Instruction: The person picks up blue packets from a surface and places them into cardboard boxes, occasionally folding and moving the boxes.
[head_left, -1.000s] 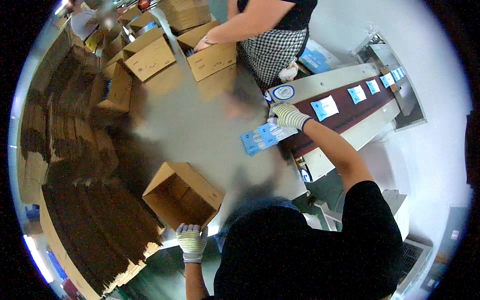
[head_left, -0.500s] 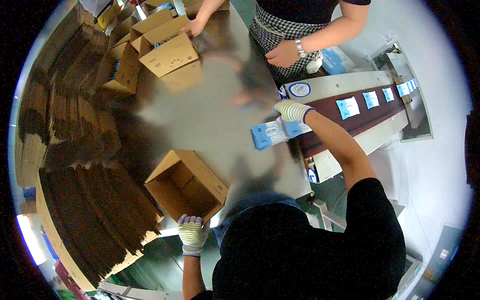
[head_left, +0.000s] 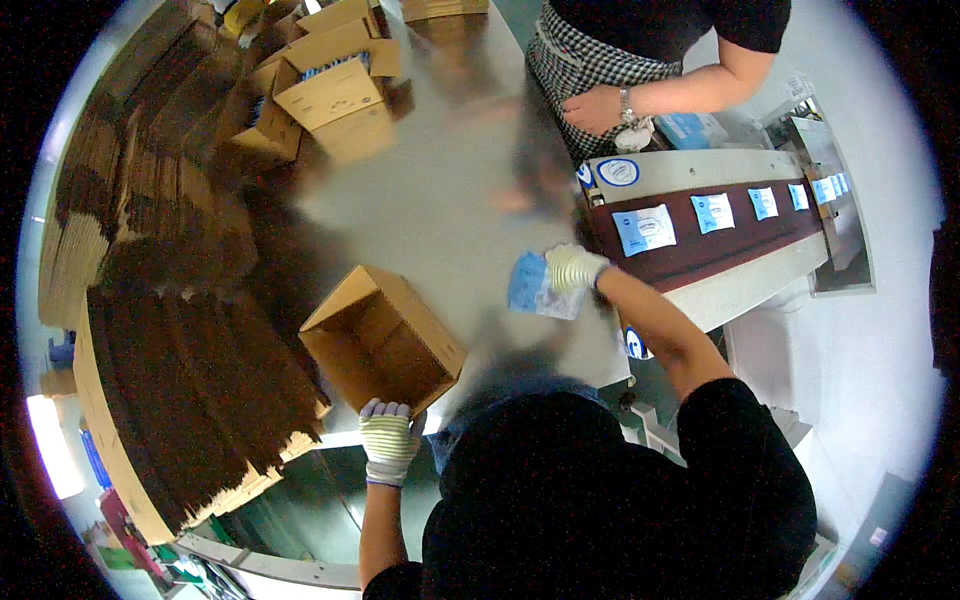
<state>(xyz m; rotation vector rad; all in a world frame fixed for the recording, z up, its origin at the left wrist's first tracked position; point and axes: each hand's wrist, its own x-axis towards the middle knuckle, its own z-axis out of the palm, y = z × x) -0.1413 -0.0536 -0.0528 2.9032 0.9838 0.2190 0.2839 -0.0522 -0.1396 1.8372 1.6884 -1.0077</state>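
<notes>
In the head view, the person's striped-gloved left hand [head_left: 388,442] is curling its fingers over the near rim of an open cardboard box [head_left: 428,326], which is sitting just beyond that hand on the desk [head_left: 430,210]. The gloved right hand [head_left: 574,268] is pinching a blue-and-white soft packet [head_left: 535,288], which is jutting out to that hand's left above the desk. Right of this hand, a dark red conveyor belt [head_left: 690,258] is carrying similar packets [head_left: 643,230]. Beyond it, a co-worker's hand [head_left: 592,108] is resting against a checked apron [head_left: 556,75].
</notes>
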